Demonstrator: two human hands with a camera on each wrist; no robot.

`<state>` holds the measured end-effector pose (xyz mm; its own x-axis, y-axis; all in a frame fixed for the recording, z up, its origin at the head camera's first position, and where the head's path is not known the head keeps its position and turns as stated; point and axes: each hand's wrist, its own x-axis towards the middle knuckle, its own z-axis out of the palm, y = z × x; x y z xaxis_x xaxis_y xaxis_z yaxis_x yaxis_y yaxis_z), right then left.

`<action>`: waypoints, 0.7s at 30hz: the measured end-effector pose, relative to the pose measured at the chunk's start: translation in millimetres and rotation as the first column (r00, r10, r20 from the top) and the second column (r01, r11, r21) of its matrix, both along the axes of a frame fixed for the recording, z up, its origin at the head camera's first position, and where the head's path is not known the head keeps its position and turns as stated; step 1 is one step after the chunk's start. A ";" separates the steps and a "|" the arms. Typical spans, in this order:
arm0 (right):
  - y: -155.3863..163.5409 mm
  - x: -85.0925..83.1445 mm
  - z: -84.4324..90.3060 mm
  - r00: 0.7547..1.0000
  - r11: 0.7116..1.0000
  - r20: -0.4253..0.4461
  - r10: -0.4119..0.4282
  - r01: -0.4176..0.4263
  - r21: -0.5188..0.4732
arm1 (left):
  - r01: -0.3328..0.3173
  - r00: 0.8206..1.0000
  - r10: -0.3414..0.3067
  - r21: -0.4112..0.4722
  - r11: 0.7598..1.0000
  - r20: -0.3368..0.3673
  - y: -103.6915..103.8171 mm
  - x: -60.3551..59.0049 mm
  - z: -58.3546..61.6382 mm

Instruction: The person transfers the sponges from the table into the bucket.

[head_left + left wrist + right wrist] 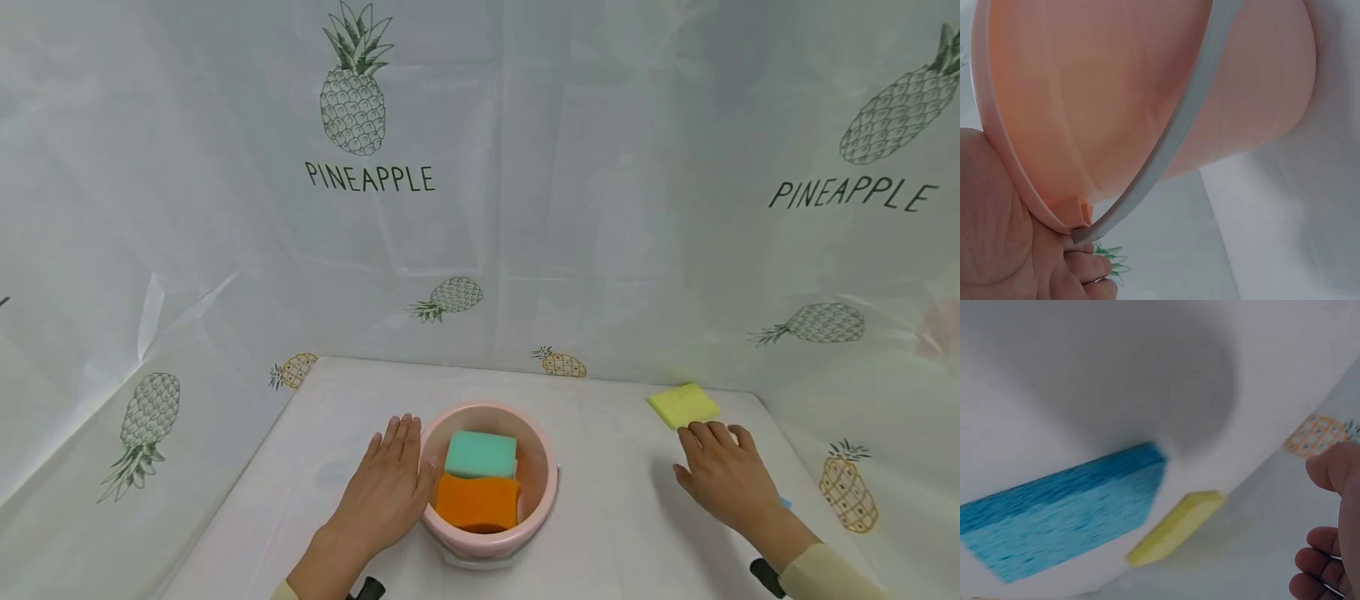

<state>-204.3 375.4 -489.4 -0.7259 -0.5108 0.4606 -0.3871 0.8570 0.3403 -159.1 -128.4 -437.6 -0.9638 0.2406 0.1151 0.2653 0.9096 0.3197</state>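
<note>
A pink bucket (489, 546) with a grey handle (1166, 140) stands on the white table. Inside it lie a teal sponge (481, 454) and an orange sponge (477, 502). My left hand (386, 492) rests against the left side of the rim, fingers straight and thumb over the edge. Over the right part of the table hovers my right hand (723, 471), fingers loosely bent and nothing held. Just beyond its fingertips lies a flat yellow sponge (684, 405). A blue sponge (1079, 512) shows in the right wrist view; in the head view my right hand and wrist mostly hide it.
A pineapple-printed plastic sheet (555, 225) rises behind the white table (607, 467) and along both sides. The yellow sponge is close to the table's back right corner.
</note>
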 end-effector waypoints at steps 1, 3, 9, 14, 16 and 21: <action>7.3 1.8 -0.7 1.000 1.000 0.021 -0.013 0.012 0.016 | -0.002 1.000 0.002 -0.001 1.000 0.002 0.0 -0.3 0.0; 21.8 5.2 -2.4 0.998 0.999 0.056 -0.034 0.032 0.039 | -0.003 1.000 0.003 -0.001 1.000 0.002 0.0 -0.4 0.3; 59.2 16.4 -10.2 0.988 0.996 0.131 -0.076 0.071 0.045 | -0.003 1.000 0.003 0.001 1.000 0.008 0.0 0.0 1.4; 76.1 24.5 -14.9 0.967 0.984 0.195 -0.164 0.145 0.107 | -0.006 1.000 0.006 -0.004 1.000 0.006 -0.2 0.1 1.2; 81.0 26.6 -17.6 0.946 0.972 0.240 -0.217 0.188 0.139 | -0.008 1.000 0.008 0.000 1.000 0.009 -0.2 0.0 0.9; 93.9 29.8 -28.4 0.868 0.937 0.357 -0.344 0.296 0.183 | -0.007 1.000 0.007 0.006 1.000 0.017 0.8 0.2 0.3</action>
